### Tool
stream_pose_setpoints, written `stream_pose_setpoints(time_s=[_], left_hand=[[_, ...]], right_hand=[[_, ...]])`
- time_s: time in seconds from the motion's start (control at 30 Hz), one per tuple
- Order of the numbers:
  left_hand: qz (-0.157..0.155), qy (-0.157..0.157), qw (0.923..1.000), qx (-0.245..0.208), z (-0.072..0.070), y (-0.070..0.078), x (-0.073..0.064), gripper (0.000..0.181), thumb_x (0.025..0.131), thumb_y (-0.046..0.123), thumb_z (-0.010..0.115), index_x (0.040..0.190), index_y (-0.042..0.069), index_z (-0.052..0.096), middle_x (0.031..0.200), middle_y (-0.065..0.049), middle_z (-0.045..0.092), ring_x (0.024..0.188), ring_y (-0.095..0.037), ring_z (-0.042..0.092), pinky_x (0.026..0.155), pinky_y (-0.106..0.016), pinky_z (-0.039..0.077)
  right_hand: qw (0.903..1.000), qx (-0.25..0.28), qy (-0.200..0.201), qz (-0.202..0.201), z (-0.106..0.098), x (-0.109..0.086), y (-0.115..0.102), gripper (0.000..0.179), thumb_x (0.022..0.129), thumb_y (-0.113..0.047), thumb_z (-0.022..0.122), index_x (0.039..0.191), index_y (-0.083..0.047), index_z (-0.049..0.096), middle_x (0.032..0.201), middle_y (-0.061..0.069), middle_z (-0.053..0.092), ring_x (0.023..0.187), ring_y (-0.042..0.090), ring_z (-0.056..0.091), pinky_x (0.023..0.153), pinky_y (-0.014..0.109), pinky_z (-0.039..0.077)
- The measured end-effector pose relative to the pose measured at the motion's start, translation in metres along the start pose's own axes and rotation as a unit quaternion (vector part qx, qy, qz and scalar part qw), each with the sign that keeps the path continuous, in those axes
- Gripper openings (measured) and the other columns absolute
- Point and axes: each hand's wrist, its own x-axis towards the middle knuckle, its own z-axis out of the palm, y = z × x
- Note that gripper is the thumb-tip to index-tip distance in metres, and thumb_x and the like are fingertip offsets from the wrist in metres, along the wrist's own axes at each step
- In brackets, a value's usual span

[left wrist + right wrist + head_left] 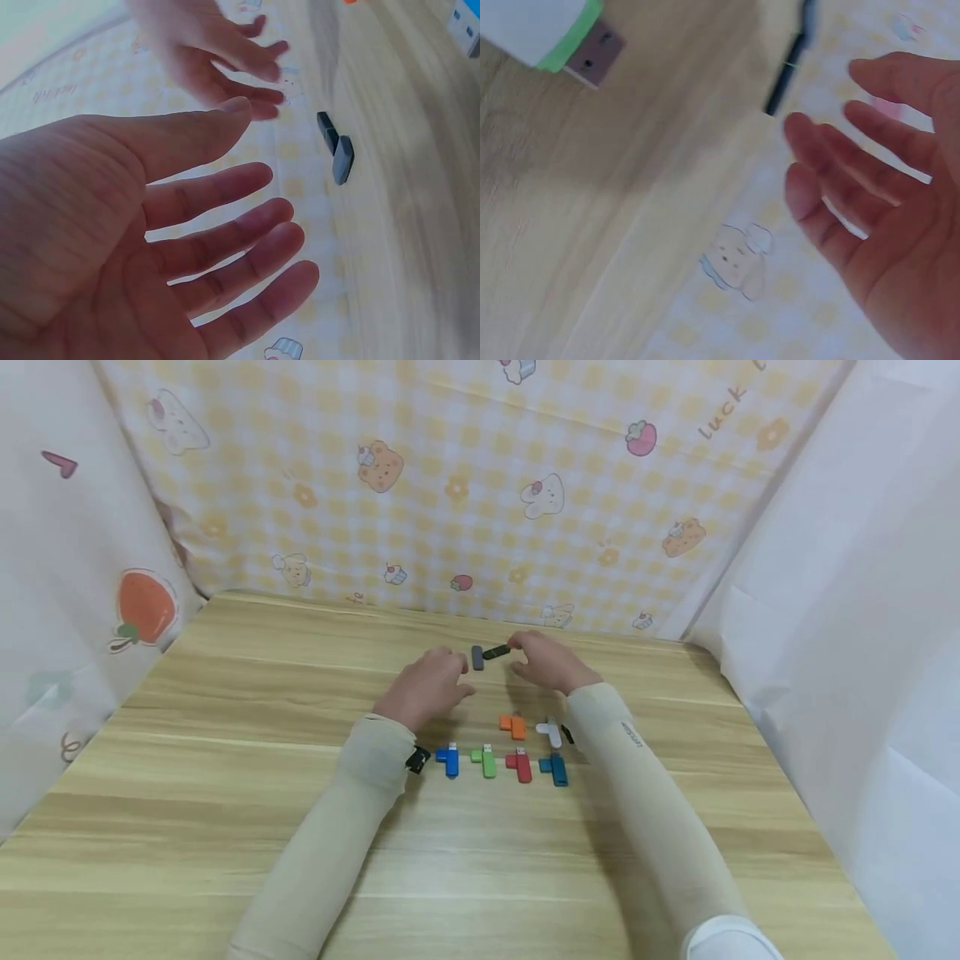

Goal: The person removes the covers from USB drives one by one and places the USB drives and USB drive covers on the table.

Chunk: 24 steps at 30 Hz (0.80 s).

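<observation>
My left hand (pixel 429 687) hovers left of two small dark sticks, holding nothing, its fingers spread and loosely bent in the left wrist view. The dark grey stick (pixel 477 658) lies at the back of the table, closest to that hand. Beside it is a black stick (pixel 497 652), slanted, with its left end right at the grey one. My right hand (pixel 551 662) is at the black stick's right end, fingertips close to it in the head view. In the right wrist view, a gap shows between the right hand's fingers (pixel 804 191) and the black stick (pixel 784 82).
Nearer me lies a row of USB flash drives: blue (pixel 452 760), green (pixel 488 762), red (pixel 522 766) and teal (pixel 558 770). Behind them are an orange drive (pixel 517 727) and a white drive (pixel 553 732). A patterned curtain (pixel 457 527) hangs behind the wooden table (pixel 480 877).
</observation>
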Motion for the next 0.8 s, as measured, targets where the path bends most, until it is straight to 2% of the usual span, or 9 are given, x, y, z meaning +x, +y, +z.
stream_pose_setpoints(time_s=[0.1, 0.23, 0.47, 0.6, 0.8], left_hand=[[-0.003, 0.002, 1.0000, -0.002, -0.004, -0.001, -0.003, 0.042, 0.108, 0.028, 0.070, 0.138, 0.001, 0.067, 0.138, -0.019, 0.063, 0.117, -0.032, 0.063, 0.105, -0.046, 0.059], [-0.003, 0.008, 1.0000, -0.004, -0.009, -0.003, -0.006, 0.045, 0.108, 0.028, 0.069, 0.142, 0.001, 0.065, 0.145, -0.019, 0.060, 0.129, -0.034, 0.060, 0.112, -0.050, 0.055], [-0.006, 0.007, 0.9999, -0.006, -0.011, -0.005, -0.007, 0.044, 0.108, 0.027, 0.069, 0.142, 0.000, 0.064, 0.147, -0.020, 0.059, 0.131, -0.034, 0.058, 0.114, -0.050, 0.053], [-0.007, 0.003, 0.9999, -0.007, -0.011, -0.005, -0.007, 0.043, 0.108, 0.027, 0.069, 0.142, 0.001, 0.064, 0.146, -0.019, 0.059, 0.128, -0.033, 0.059, 0.112, -0.050, 0.054], [-0.014, 0.003, 0.9998, -0.010, -0.013, -0.007, -0.007, 0.044, 0.108, 0.028, 0.069, 0.143, 0.001, 0.064, 0.145, -0.018, 0.060, 0.129, -0.033, 0.059, 0.114, -0.050, 0.054]], right_hand=[[0.9998, -0.020, -0.004, -0.008, 0.007, 0.013, 0.001, 0.047, 0.108, -0.012, 0.064, 0.153, -0.001, 0.054, 0.155, 0.022, 0.057, 0.145, 0.037, 0.055, 0.122, 0.051, 0.046], [0.9992, -0.037, -0.016, 0.003, 0.015, 0.025, 0.001, 0.048, 0.109, -0.012, 0.062, 0.155, -0.006, 0.053, 0.157, 0.022, 0.053, 0.144, 0.037, 0.056, 0.121, 0.051, 0.047], [0.9982, -0.045, -0.032, 0.024, 0.022, 0.035, 0.002, 0.048, 0.111, -0.012, 0.052, 0.159, -0.009, 0.050, 0.166, 0.017, 0.044, 0.150, 0.036, 0.050, 0.127, 0.051, 0.041], [0.9979, -0.054, -0.026, 0.027, 0.023, 0.036, 0.000, 0.042, 0.112, -0.012, 0.050, 0.153, -0.007, 0.055, 0.161, 0.017, 0.050, 0.146, 0.037, 0.054, 0.125, 0.051, 0.042], [0.9968, -0.072, -0.018, 0.031, 0.025, 0.039, -0.001, 0.032, 0.112, -0.013, 0.054, 0.143, -0.006, 0.061, 0.144, 0.016, 0.059, 0.131, 0.034, 0.062, 0.118, 0.049, 0.050]])
